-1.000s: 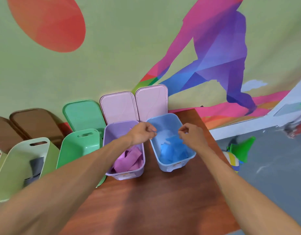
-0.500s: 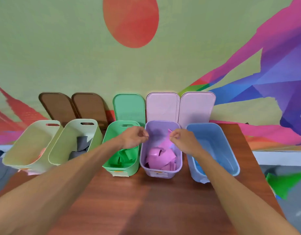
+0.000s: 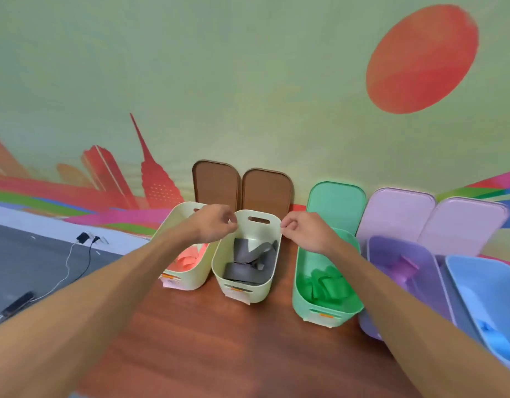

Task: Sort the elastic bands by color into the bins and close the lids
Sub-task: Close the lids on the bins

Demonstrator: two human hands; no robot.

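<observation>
Five open bins stand in a row on the wooden table (image 3: 219,346). From the left: a cream bin (image 3: 190,282) with salmon bands (image 3: 187,258), a cream bin (image 3: 265,285) with grey bands (image 3: 248,262), a green bin (image 3: 301,285) with green bands (image 3: 328,285), a purple bin (image 3: 383,254) and a blue bin (image 3: 460,268). My left hand (image 3: 213,224) and my right hand (image 3: 304,232) hover at the two sides of the grey-band bin's far rim. Their fingers are curled and I see nothing in them.
The lids lean against the painted wall behind the bins: two brown lids (image 3: 216,185), a green lid (image 3: 337,205) and two pale pink lids (image 3: 400,214). On the grey floor at the left lie a charger with cables (image 3: 84,239) and a dark device (image 3: 18,304).
Both hands, and my view with them, have swept left along the row, from the blue bin past the purple one to the grey-band bin. Their curled posture is unchanged.
</observation>
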